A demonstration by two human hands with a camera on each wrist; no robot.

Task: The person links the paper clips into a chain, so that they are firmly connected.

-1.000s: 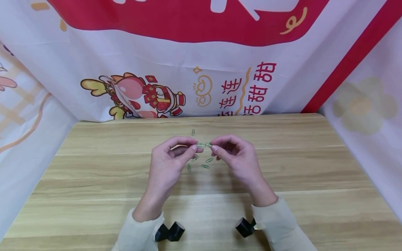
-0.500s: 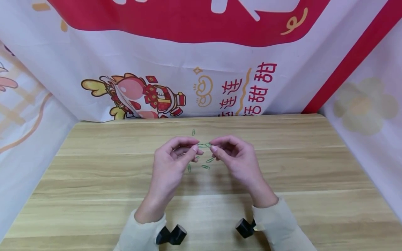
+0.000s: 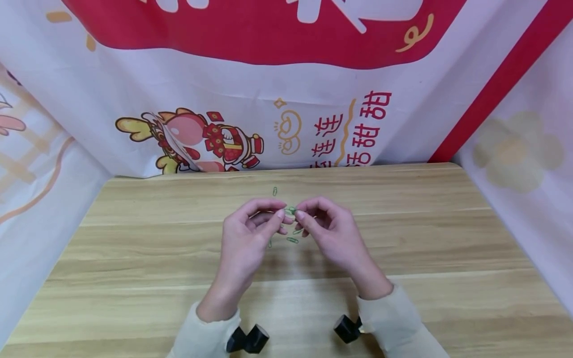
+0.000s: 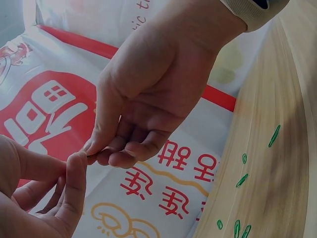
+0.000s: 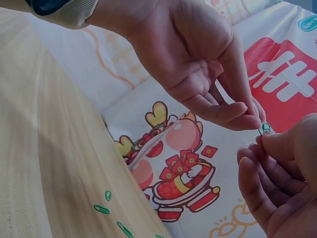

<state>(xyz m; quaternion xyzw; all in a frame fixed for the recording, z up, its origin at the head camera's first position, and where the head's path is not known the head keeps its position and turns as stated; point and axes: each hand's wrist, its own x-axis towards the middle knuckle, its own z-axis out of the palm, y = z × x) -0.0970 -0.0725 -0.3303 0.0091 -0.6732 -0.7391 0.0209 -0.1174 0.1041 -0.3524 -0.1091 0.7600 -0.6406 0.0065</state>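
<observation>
Head view: my left hand (image 3: 246,238) and right hand (image 3: 332,232) pinch green clips (image 3: 292,210), closer together now, so they seem to meet.

Cream sleeves (image 3: 203,333) end in ribbed cuffs (image 5: 85,16) beside blocky black pieces (image 3: 257,339).

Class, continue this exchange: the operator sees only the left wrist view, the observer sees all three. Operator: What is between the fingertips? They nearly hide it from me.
Observer: Green paper clip wire, clear in the right wrist view between the left hand and the right hand.
Operator: What clothing shows on the left side?
Observer: A light sleeve, seen in the head view.
Operator: And what is printed at the left?
Observer: A cartoon figure in red and yellow, on the white cloth behind the hands.
</observation>
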